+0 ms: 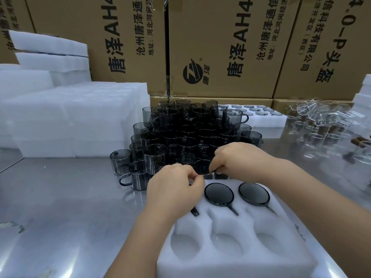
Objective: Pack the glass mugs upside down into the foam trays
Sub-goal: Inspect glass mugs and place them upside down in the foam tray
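We're in a packing warehouse: printed cardboard cartons (220,47) wall the back, foam trays (76,117) stack up on a steel table (60,207).

Single head view: worn camera, high over the near edge of the steel table (60,207), facing forward and down. Foam tray (230,263) and both hands (left hand (174,189), right hand (239,159)) sit very close; mug pile (190,135) mid-scene, cardboard boxes (220,47) far. Wide-angle, edges bowed.

Mostly hidden mug (194,212) under left hand (174,191), foam tray (230,263) cut by bottom edge, clear glassware (325,125) blurred.
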